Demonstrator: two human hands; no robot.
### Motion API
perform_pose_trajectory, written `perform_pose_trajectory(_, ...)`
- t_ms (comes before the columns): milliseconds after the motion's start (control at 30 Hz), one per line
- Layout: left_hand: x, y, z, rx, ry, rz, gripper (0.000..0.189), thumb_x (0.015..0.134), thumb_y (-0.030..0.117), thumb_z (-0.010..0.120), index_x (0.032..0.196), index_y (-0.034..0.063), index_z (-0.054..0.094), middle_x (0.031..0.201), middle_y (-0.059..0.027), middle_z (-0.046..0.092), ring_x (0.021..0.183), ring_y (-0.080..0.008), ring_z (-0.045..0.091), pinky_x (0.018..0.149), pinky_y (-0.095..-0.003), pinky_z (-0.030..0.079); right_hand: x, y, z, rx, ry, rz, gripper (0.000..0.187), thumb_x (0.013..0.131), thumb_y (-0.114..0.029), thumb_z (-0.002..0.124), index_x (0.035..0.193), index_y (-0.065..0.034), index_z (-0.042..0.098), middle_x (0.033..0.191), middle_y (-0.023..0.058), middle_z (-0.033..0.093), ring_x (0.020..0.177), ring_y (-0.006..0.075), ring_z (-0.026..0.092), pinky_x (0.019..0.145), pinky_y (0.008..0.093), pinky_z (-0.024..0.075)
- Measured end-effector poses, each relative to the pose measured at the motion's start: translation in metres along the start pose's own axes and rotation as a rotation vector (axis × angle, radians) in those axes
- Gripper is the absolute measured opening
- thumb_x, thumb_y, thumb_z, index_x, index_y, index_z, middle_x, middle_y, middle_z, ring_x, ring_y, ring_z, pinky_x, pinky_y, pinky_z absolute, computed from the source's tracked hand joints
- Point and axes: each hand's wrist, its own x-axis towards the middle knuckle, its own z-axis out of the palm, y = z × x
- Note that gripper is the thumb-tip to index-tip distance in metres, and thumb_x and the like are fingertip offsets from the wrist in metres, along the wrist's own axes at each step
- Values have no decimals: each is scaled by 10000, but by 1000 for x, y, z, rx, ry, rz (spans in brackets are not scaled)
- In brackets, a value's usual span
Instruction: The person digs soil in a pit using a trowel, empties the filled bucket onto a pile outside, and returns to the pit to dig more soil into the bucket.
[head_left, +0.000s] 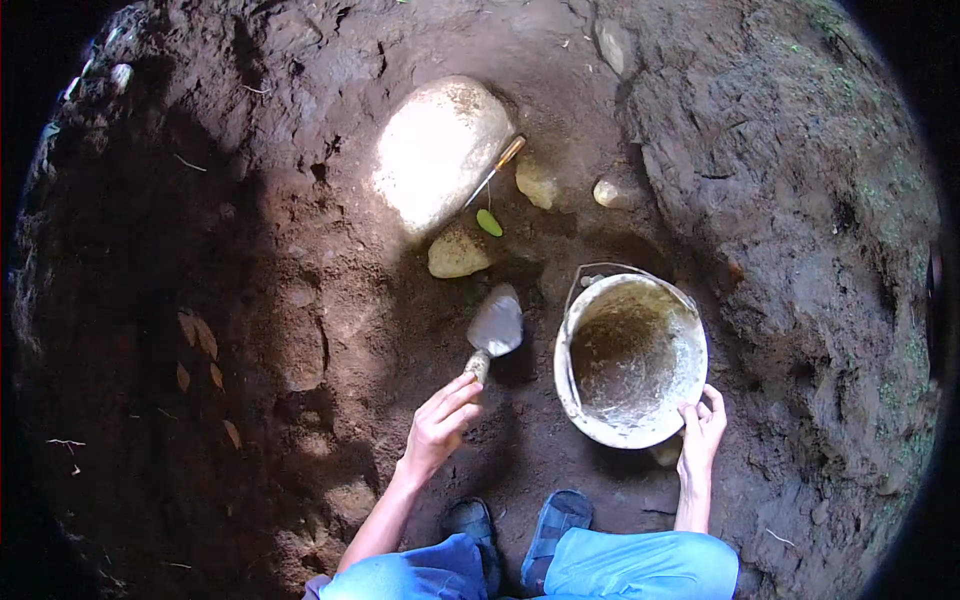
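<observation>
My left hand (442, 421) grips the handle of a garden trowel (496, 324), whose metal blade points away from me over the dark soil. On the right, a dirty white bucket (564, 360) with a wire bail handle tilts so that its inside shows; dirt coats its inner wall. My right hand (701, 429) pinches the near right part of its rim. A yellowish stone (457, 253) lies just beyond the trowel's tip. Farther off, a screwdriver (496, 169) with an amber handle leans along the edge of a large pale boulder (442, 150).
Rough earth walls rise on the left (292, 300) and right (795, 247). Beyond the bucket lie two smaller stones, one yellowish (536, 184) and one pale (611, 193). A green leaf (489, 223) rests near the boulder. My sandalled feet (559, 525) stand close behind the bucket.
</observation>
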Motion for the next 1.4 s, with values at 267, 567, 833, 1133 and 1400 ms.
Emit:
perform_pose_trajectory(267,-33,-5,11,-54,11,-70,302,720,-140,658,968,30,684,1274,-149,721,1282,-365,657,1030,-448,593,-13,-1,-8,-82,-117,27,500,902,109,642,1372,40,487,1050,152,740,860,160,733,725,261,586)
perform_pose_trajectory(567,-38,-14,-18,135,305,-90,187,771,-115,698,889,31,694,1179,-153,757,1201,-374,706,995,-452,607,-17,-6,-5,-204,-274,34,535,890,102,643,1402,61,494,954,128,731,822,167,735,742,272,594)
perform_pose_trajectory(833,-45,-26,-45,235,436,-140,209,792,-160,641,887,18,695,1146,-161,766,1194,-386,708,1008,-464,596,-20,25,47,-104,-318,133,530,901,68,676,1398,49,494,980,129,750,781,144,729,632,235,558)
perform_pose_trajectory(1133,-69,-17,-95,323,635,-233,270,756,-201,587,886,10,694,1146,-172,763,1187,-393,710,1001,-466,596,-10,25,147,-236,-566,44,511,885,27,717,1361,44,531,873,87,726,713,135,715,604,243,552)
perform_pose_trajectory(1400,-91,-11,-146,410,788,-234,281,753,-214,584,893,0,701,1111,-197,762,1154,-421,718,988,-469,603,-18,12,231,-367,-766,91,493,871,7,726,1332,37,557,855,93,736,693,132,708,604,261,570)
